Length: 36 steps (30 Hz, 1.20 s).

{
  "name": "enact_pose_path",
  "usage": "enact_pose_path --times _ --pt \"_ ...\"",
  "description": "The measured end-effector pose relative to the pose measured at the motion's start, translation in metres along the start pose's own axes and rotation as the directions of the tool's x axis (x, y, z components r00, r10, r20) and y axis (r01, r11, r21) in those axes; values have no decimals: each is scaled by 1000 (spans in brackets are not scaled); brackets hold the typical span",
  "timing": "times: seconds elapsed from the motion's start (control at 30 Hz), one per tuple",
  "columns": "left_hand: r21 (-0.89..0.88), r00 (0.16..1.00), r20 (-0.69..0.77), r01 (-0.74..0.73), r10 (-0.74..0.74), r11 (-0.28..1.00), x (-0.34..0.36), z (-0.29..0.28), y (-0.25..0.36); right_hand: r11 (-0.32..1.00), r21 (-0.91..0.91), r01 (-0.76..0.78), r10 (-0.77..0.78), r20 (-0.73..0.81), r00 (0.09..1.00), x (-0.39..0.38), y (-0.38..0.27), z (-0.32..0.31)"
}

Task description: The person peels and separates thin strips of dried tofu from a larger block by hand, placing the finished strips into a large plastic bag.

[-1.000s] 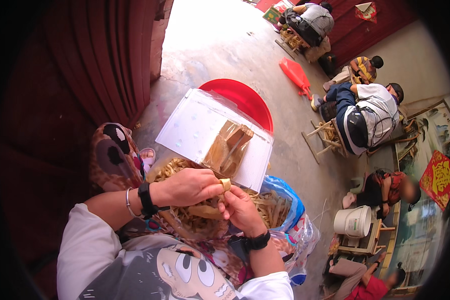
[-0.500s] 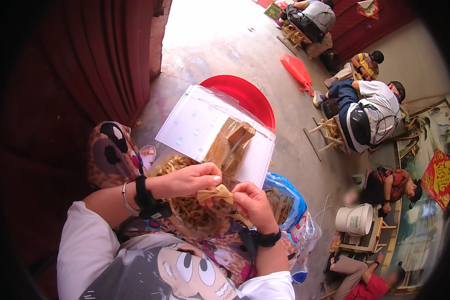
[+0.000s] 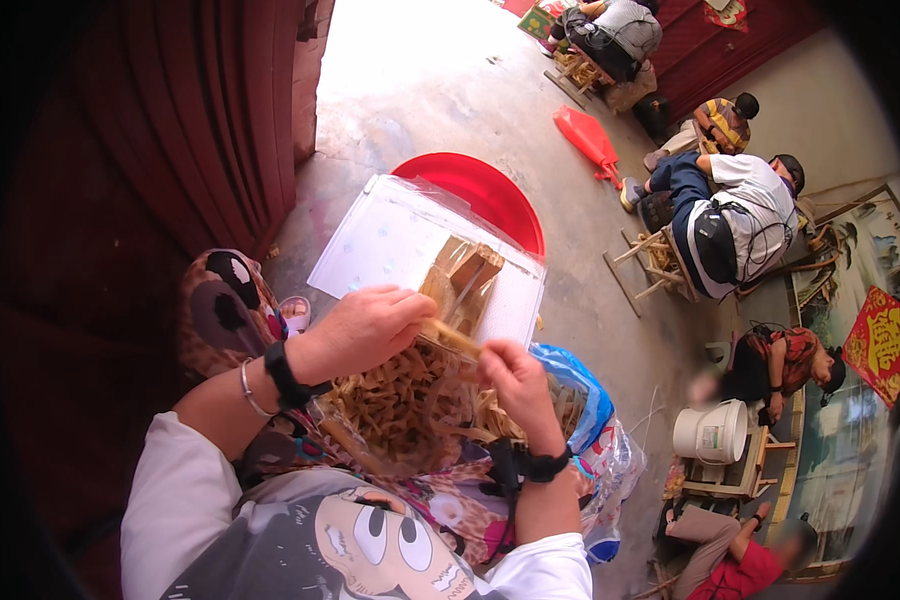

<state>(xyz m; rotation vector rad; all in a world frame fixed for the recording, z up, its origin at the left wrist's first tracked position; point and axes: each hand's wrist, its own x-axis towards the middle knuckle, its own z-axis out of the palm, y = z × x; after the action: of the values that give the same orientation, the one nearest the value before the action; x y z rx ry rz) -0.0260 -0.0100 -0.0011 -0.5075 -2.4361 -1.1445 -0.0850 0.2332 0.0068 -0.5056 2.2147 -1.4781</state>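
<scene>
My left hand (image 3: 380,320) pinches one end of a pale yellow strip (image 3: 450,335), and my right hand (image 3: 510,375), lower and to the right, grips the other end. The strip spans the gap between them, slightly blurred. Below my hands, a heap of curled tan strips (image 3: 390,410) lies in plastic over my lap, with a blue plastic bag (image 3: 595,395) at its right. Just beyond my hands, a white board (image 3: 355,250) carries a wooden block (image 3: 475,262) under clear plastic; a red round tub (image 3: 485,190) shows behind the board.
Several seated people (image 3: 745,225) work along the right, some on low wooden frames with strips. A white bucket (image 3: 705,432) stands near them. A red plastic item (image 3: 585,140) lies on the concrete floor (image 3: 390,120). A dark red door (image 3: 220,120) is at my left.
Both hands have moved forward and apart, toward the board. The strip, a bunched fold between my fingers earlier, is now stretched out between my hands.
</scene>
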Motion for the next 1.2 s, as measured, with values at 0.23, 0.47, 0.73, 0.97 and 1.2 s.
enact_pose_path --times 0.23,0.47,0.73,0.97,1.2 --pt "368 990 68 -141 125 919 9 11 -14 752 -657 60 -243 -192 951 19 7 17" --pt "336 997 -78 27 -1 942 -7 12 -24 988 -92 -127 64 -505 861 19 24 -8" --pt "337 997 -29 78 -73 938 -15 14 -38 846 -472 -249 3 -463 887 10 46 -19" --pt "278 991 130 -19 -18 960 -17 -10 -11 954 -239 -182 91 -347 934 -14 9 -16" --pt "153 942 59 -335 330 930 -18 3 15 742 526 -417 175 448 877 -31 -13 34"
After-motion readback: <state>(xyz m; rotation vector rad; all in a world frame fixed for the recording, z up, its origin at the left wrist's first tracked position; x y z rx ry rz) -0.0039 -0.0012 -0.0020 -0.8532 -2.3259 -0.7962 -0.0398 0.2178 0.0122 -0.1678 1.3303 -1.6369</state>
